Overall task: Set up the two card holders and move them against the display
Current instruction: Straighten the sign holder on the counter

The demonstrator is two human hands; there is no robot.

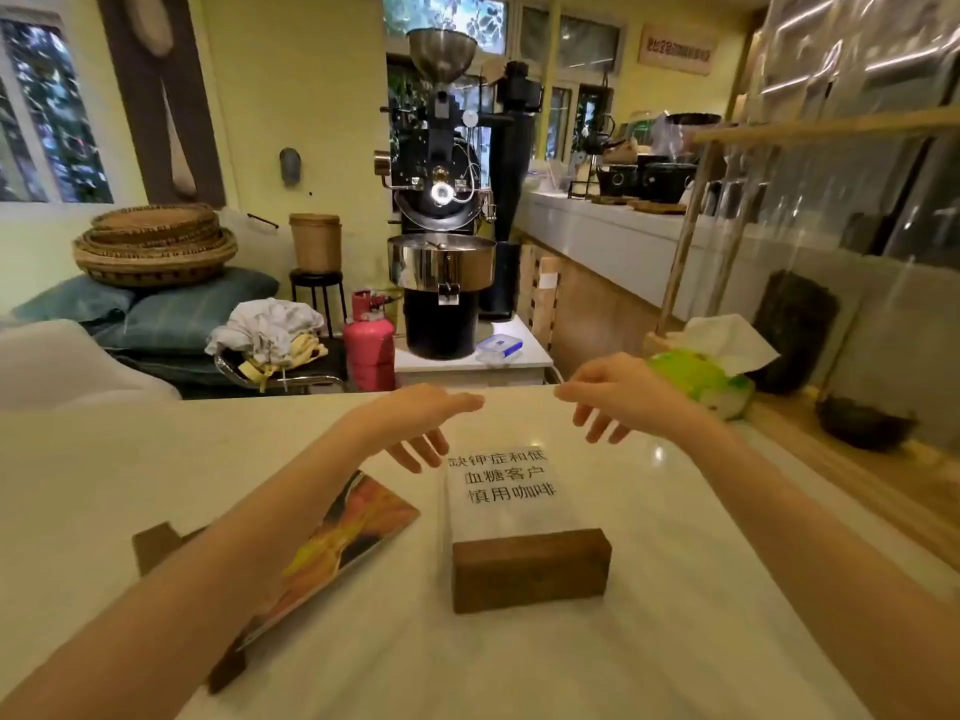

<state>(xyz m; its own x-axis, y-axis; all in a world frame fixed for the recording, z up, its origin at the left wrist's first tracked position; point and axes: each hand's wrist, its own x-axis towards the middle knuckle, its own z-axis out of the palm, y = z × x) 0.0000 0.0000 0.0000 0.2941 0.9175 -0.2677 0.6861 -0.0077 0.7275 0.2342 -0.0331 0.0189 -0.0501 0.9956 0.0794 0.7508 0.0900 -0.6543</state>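
Observation:
One card holder lies flat on the white counter (pixel 675 589): a dark wooden block base (pixel 530 569) nearest me, with a clear acrylic panel bearing black Chinese text (pixel 506 478) stretching away. A second holder with a colourful orange card (pixel 358 527) lies flat to the left, partly under my left forearm, its dark wood base (pixel 153 545) showing at the left. My left hand (pixel 421 423) hovers open over the far left corner of the clear panel. My right hand (pixel 608 402) hovers open over its far right corner. Neither hand holds anything.
A green tissue pack (pixel 696 379) sits at the counter's far right by a glass display case (pixel 857 226) with wooden posts. Beyond the counter's far edge stand a black coffee roaster (pixel 441 241), a pink gas cylinder (pixel 370 345), baskets and cushions.

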